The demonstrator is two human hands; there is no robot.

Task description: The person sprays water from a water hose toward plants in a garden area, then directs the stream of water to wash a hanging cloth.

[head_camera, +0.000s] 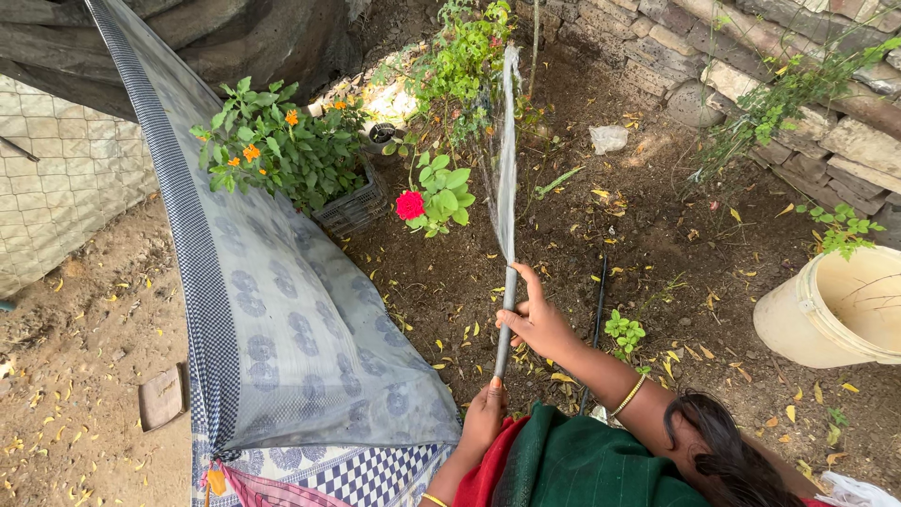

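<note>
Your right hand [537,324] grips the grey hose [507,310] high up and your left hand [484,413] clasps it lower, fingers closed, water [508,141] arcing towards the flower bed. Loosen either grip and the jet could swing and flatten the red flower [409,205].

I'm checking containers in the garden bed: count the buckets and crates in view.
2. A cream bucket stands on the soil at the right edge, below the stone wall. A dark crate sits under the orange-flowered plant, upper left. Foliage or the hanging cloth may hide more.

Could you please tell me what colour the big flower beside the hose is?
Bright red flower, clearest in the head view.
</note>
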